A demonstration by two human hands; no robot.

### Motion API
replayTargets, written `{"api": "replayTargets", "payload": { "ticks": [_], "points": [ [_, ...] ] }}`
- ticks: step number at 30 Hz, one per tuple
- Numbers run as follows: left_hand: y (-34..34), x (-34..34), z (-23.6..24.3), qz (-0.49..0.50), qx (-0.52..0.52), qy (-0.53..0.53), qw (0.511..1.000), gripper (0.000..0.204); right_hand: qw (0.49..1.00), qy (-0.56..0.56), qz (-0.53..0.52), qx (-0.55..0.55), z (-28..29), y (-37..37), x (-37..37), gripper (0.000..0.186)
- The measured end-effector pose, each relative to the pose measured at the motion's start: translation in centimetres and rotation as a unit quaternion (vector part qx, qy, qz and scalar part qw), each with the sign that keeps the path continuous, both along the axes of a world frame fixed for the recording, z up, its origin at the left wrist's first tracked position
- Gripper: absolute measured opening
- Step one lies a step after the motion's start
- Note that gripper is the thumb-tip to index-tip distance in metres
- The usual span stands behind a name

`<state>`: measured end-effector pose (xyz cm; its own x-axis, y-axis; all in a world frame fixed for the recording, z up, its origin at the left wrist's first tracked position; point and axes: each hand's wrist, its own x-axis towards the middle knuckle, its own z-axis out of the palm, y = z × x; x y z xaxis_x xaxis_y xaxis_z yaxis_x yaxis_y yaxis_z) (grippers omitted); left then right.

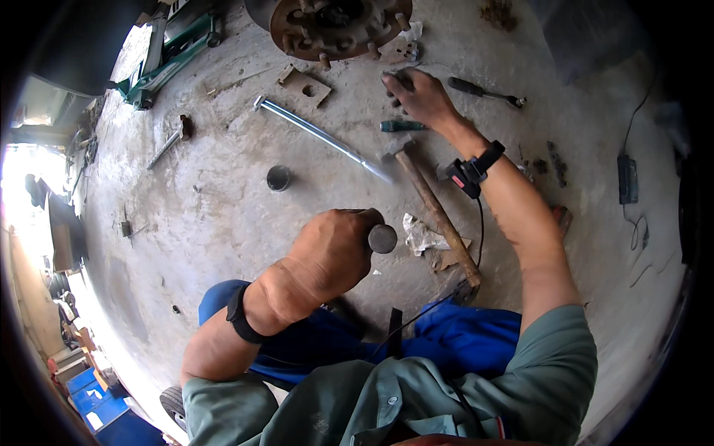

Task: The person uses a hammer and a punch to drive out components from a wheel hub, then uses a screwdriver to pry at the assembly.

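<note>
My left hand point(327, 253) is closed in a fist around a dark metal rod point(382, 238), whose round end faces up. The rest of the rod is hidden. Farther off, my right hand point(422, 98) reaches to the floor with curled fingers. Small dark pieces show by its fingertips, but what it grips is not clear. Just below that hand lies a screwdriver with a green handle point(401, 126). A hammer with a long wooden handle point(439, 212) rests between my arms. To the right of the hand is a ratchet with a black handle point(487, 92).
A rusty wheel hub with studs point(338, 30) stands at the far side. A silver bar point(320, 137), dark cup-shaped piece point(280, 178), holed metal plate point(305, 87) and small hammer point(175, 141) lie leftward. A green jack point(167, 63) is far left; crumpled paper point(422, 234) lies by the hammer handle.
</note>
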<state>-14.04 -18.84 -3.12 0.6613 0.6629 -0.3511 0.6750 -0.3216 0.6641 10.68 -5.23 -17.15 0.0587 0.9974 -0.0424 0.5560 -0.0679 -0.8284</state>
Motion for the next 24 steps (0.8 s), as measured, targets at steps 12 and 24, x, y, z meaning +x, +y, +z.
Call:
{"api": "replayTargets", "payload": {
  "ticks": [12,24],
  "points": [
    [-1.1,-0.8,-2.2,-0.172,0.017,0.243,0.954,0.014,0.983,0.078,0.109,-0.128,2.8,-3.5,-2.9,0.039],
    [0.2,0.0,-1.0,-0.121,0.079,0.179,0.973,0.013,0.861,-0.055,0.452,-0.227,2.4,-17.2,-4.0,0.036]
  ]
}}
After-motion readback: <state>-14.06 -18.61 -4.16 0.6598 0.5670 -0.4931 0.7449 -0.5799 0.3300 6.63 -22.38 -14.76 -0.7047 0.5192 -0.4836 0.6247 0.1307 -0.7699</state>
